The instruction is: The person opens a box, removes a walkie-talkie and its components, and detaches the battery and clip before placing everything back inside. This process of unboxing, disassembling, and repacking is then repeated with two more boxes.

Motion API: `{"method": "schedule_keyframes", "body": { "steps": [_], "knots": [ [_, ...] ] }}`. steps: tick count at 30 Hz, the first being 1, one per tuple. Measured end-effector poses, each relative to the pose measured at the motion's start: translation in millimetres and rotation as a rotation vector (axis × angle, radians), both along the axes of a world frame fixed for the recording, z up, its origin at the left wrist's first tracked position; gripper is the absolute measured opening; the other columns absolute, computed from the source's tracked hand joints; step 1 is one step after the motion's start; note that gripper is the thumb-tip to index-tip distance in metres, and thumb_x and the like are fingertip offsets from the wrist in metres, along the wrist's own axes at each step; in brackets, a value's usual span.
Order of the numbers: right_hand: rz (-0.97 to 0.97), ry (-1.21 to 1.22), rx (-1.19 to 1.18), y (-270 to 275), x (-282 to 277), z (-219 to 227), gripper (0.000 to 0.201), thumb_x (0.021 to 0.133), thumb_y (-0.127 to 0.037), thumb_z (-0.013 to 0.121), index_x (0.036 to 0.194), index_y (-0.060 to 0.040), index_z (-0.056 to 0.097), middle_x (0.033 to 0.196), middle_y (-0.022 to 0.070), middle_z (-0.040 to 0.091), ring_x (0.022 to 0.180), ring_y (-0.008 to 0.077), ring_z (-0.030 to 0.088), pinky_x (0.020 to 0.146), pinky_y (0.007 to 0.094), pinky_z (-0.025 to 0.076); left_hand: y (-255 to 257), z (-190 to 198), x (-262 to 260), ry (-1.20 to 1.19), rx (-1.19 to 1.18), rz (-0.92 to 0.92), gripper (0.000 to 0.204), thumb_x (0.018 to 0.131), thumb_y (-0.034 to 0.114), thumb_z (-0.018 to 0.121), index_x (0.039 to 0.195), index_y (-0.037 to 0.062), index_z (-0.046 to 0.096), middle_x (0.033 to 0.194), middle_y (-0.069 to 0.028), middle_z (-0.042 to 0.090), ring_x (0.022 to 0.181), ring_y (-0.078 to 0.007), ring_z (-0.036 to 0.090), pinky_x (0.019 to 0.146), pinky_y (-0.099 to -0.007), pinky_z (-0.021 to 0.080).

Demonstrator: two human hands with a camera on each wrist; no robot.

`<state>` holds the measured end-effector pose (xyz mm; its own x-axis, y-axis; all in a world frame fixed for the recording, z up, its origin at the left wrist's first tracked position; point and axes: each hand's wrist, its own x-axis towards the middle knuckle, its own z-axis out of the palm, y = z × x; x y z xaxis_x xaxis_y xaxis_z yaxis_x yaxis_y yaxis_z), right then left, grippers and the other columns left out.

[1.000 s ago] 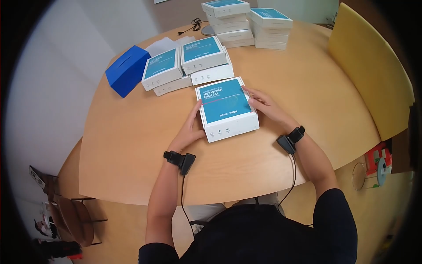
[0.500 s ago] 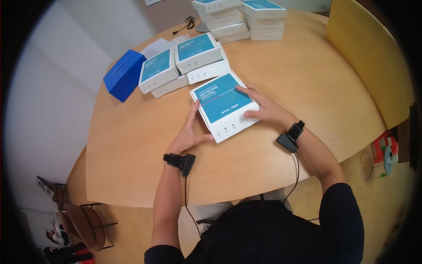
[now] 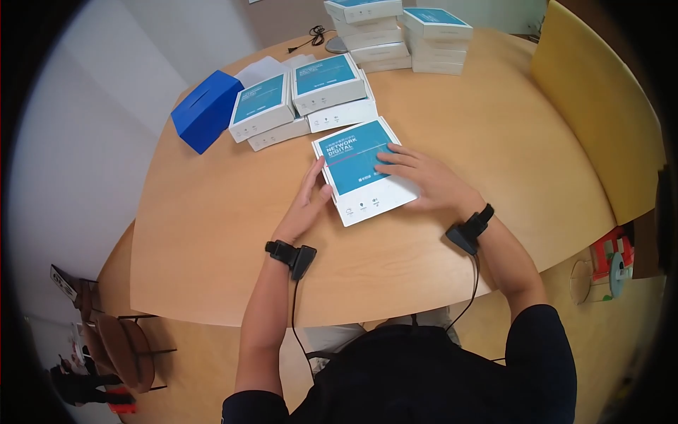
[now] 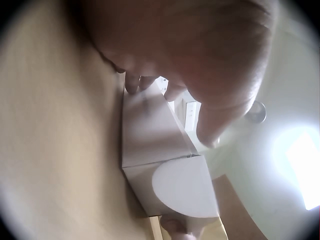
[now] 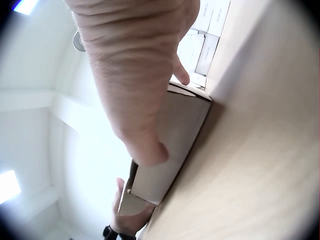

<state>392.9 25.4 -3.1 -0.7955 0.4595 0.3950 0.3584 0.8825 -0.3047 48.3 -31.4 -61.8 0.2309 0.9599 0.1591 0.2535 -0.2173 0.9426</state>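
Observation:
A white box with a blue printed lid [image 3: 353, 159] lies slightly turned on the table. Along its left side is the left hand [image 3: 304, 201], fingers fairly straight at the edge and thumb near the lower left side. The right hand [image 3: 432, 182] rests straight fingers on the lid's right part; its thumb, hidden in the head view, touches the grey-looking side wall [image 5: 175, 135] in the right wrist view. A dark gap shows along part of the lid edge there. In the left wrist view, fingertips of the left hand [image 4: 185, 60] lie near the box's far end [image 4: 150, 125].
Similar boxes [image 3: 325, 78] are piled just beyond, beside a blue box [image 3: 206, 109]. Taller stacks [image 3: 438, 53] stand at the back, with a black cable [image 3: 318, 33] to their left. A yellow chair back [image 3: 600, 106] borders the table's right side.
Over the last half second the left thumb has moved from the box's near corner up along its left side. The right thumb has left the front panel, and the right fingers lie further over the lid.

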Motion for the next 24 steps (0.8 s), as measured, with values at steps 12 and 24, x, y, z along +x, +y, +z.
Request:
{"method": "schedule_keyframes", "body": {
  "steps": [12, 24],
  "knots": [
    [-0.063, 0.469, -0.208, 7, -6, 21, 0.032, 0.087, 0.005, 0.079, 0.118, -0.0067, 0.082, 0.122, 0.0097, 0.080, 0.120, 0.0252, 0.074, 0.099, 0.0339, 0.060, 7, -14, 3, -0.068, 0.095, 0.020, 0.071, 0.116, 0.026, 0.051, 0.172, 0.0026, 0.015, 0.174, -0.0166, 0.031, 0.161, -0.0283, 0.031, 0.129, -0.0399, 0.029],
    [-0.250, 0.679, 0.177, 72, -59, 39, 0.072, 0.106, -0.007, 0.064, 0.168, -0.0012, 0.026, 0.168, 0.0220, 0.039, 0.143, 0.0350, 0.051, 0.119, 0.0436, 0.041, -6, 6, 10, 0.006, 0.089, 0.089, 0.089, 0.103, 0.033, 0.071, 0.169, -0.0022, 0.022, 0.171, -0.0248, 0.034, 0.160, -0.0349, 0.031, 0.130, -0.0435, 0.027]
  ]
}}
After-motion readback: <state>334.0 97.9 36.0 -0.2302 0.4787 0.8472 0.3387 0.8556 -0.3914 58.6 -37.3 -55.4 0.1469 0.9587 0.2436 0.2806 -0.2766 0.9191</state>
